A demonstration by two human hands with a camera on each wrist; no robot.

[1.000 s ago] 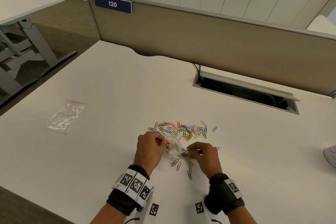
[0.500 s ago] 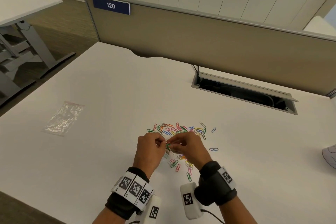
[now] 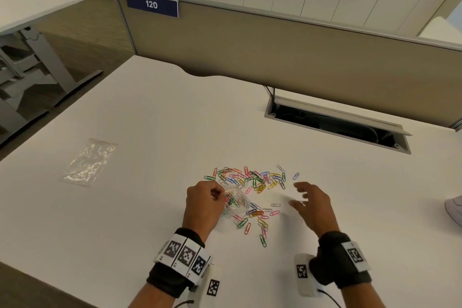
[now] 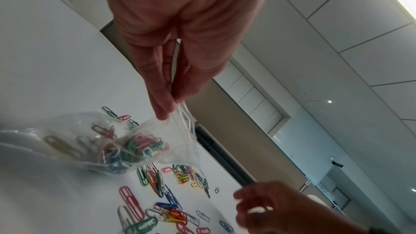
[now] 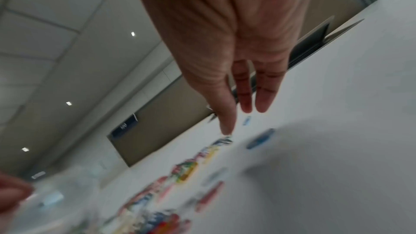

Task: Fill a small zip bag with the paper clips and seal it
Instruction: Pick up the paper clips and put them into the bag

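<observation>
Left hand (image 3: 203,204): fingertips (image 4: 163,111) pinched on the top rim of a small clear plastic zip bag (image 4: 126,141), mouth of the bag held up and open; wrist wrapped in a black band with printed square markers.
Right hand (image 3: 312,204): fingers straight and spread, nothing held, raised just above the counter to the right of the clips; blurred in the right wrist view.
Small clear plastic zip bag: near the front edge of the counter, lower end resting on the surface, part-filled with clips of mixed colours, pink-red zip strip visible at the rim.
Loose coloured wire paper clips (image 3: 252,179): scattered band toward the middle of the counter just beyond both hands; a second smaller cluster (image 3: 257,220) between the hands, trailing toward the front edge.
White counter (image 3: 150,120): flat, matt.
Second clear zip bag (image 3: 88,162): flat near the left edge, well apart from the clips.
Grey cable hatch (image 3: 337,125): open, toward the back right of the counter.
Beige partition panel (image 3: 275,52): along the back edge, blue plate reading 120 (image 3: 152,4).
</observation>
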